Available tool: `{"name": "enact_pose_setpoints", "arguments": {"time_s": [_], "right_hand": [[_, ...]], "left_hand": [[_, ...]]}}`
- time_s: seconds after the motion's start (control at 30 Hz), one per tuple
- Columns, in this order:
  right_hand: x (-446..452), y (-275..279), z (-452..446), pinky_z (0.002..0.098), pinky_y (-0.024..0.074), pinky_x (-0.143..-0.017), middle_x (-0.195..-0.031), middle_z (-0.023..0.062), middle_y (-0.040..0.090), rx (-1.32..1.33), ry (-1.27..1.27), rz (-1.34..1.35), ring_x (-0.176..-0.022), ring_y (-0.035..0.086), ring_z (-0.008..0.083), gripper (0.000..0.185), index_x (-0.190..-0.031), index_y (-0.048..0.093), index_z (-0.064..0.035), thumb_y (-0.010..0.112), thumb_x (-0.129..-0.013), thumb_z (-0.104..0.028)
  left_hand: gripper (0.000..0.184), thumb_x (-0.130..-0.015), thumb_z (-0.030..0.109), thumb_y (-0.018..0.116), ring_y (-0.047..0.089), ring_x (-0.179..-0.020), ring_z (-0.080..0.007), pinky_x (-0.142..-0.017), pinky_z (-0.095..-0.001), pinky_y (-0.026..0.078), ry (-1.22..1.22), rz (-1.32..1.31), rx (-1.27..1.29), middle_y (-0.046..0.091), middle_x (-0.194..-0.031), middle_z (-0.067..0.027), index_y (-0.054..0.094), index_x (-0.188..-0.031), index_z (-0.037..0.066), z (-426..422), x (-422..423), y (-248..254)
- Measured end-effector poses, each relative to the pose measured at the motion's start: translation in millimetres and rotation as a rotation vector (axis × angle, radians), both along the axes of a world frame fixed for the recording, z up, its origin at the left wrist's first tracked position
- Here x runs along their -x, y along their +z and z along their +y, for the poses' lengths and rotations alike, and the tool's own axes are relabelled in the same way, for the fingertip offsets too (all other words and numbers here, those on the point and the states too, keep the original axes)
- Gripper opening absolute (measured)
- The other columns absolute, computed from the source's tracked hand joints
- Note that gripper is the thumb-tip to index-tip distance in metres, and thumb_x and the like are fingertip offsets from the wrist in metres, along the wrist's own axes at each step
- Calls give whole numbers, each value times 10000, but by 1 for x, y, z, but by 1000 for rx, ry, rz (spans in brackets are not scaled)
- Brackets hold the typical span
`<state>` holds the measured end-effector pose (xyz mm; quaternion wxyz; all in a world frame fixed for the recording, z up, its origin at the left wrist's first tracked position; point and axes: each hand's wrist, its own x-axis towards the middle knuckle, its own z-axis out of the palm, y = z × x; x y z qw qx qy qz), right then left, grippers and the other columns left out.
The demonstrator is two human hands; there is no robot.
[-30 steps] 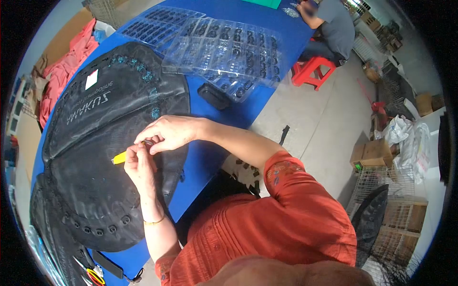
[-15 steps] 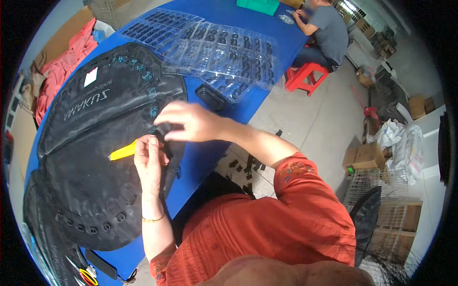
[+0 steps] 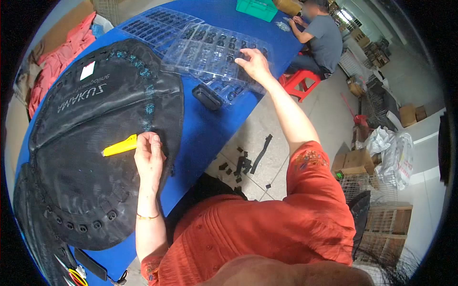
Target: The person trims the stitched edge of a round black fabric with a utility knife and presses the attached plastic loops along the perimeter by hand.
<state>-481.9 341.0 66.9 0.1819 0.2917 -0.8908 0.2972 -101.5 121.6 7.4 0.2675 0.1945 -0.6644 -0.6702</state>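
Observation:
A black round fabric trampoline mat (image 3: 90,128) with a printed logo lies before me, white label near its far edge. My left hand (image 3: 150,155) rests at its right side, thumb and fingers pinched together; what they hold is hidden. Beside those fingers is a yellow utility knife (image 3: 119,146), apparently lying on the mat. My right hand (image 3: 255,64) reaches over a clear compartment box (image 3: 202,50) of small black parts, fingers apart and holding nothing visible. Black buckle-like pieces (image 3: 97,224) line the mat's near edge, and blue markings (image 3: 144,71) run along the far right.
A dark oval case (image 3: 207,97) sits near the table edge. Scissors (image 3: 76,276) and a black phone-like slab (image 3: 90,263) lie at lower left. A co-worker (image 3: 322,35) sits on a red stool (image 3: 300,83) beyond. Black scraps (image 3: 243,164) litter the floor.
My right hand has moved away from my left hand, up and right to the compartment box. My left hand stays pinched in about the same place. The whole view has shifted slightly.

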Motion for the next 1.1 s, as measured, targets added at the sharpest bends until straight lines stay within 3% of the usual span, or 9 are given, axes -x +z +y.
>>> {"name": "enact_pose_setpoints", "arguments": {"time_s": [0.13,0.23,0.27,0.37,0.57,0.9,0.93,1.0,1.1], "right_hand": [[3,-10,-10,418,483,-997,-1146,102,659,-169,25,5,-1161,603,305,449,-1148,757,-136,839,-768,-361],[3,-16,-19,426,468,-1024,-1207,91,655,-262,-18,-8,-1205,582,301,454,-1129,771,-158,848,-748,-391],[2,-18,-22,457,407,-1093,-1331,107,614,-264,-23,-37,-1311,513,304,476,-1124,776,-173,857,-725,-419],[-2,-20,-29,507,329,-1146,-1446,143,542,-327,-86,-37,-1404,422,315,492,-1138,775,-175,855,-725,-428],[-1,-20,-35,587,229,-1184,-1547,165,449,-378,-125,-118,-1473,328,323,525,-1186,763,-182,850,-736,-438],[2,-17,-31,596,223,-1186,-1557,151,446,-410,-142,-147,-1473,350,300,505,-1224,742,-199,821,-778,-422],[8,-17,-27,597,239,-1175,-1540,148,468,-363,-132,-127,-1461,370,295,441,-1196,752,-203,799,-802,-395],[15,-19,-18,577,296,-1138,-1455,145,560,-267,-123,-27,-1408,445,290,242,-1079,786,-220,731,-862,-313],[21,-16,-12,517,343,-1111,-1365,136,631,-203,-134,30,-1355,504,291,149,-976,795,-225,698,-884,-289]], "left_hand": [[118,-1049,179,580,479,-554,-37,-491,-197,424,11,0,33,564,-788,23,573,-1033,62,-3,2,-9],[84,-1040,146,583,492,-560,-42,-497,-203,433,19,-3,39,577,-798,19,578,-1028,63,-3,1,-10],[79,-1036,138,584,491,-562,-44,-502,-210,432,24,-11,46,585,-801,17,580,-1025,60,-2,1,-9],[71,-1029,124,590,503,-588,-53,-532,-225,441,31,-48,81,601,-804,11,586,-1019,54,-2,0,-9],[57,-1015,104,602,545,-692,-80,-632,-243,478,57,-83,193,613,-797,-2,593,-1019,47,0,0,-10],[62,-1012,108,609,546,-681,-67,-624,-239,480,40,-107,146,623,-810,-3,593,-1018,48,-2,-1,-7],[62,-1012,108,609,546,-681,-67,-624,-239,480,40,-107,146,623,-810,-3,593,-1018,48,-4,0,-11],[75,-1047,143,572,466,-568,-35,-498,-200,420,59,-42,263,551,-802,36,577,-1040,68,-8,2,-22],[81,-1049,147,572,466,-563,-37,-496,-202,418,70,-39,252,548,-789,39,577,-1038,66,-6,2,-19]]}}
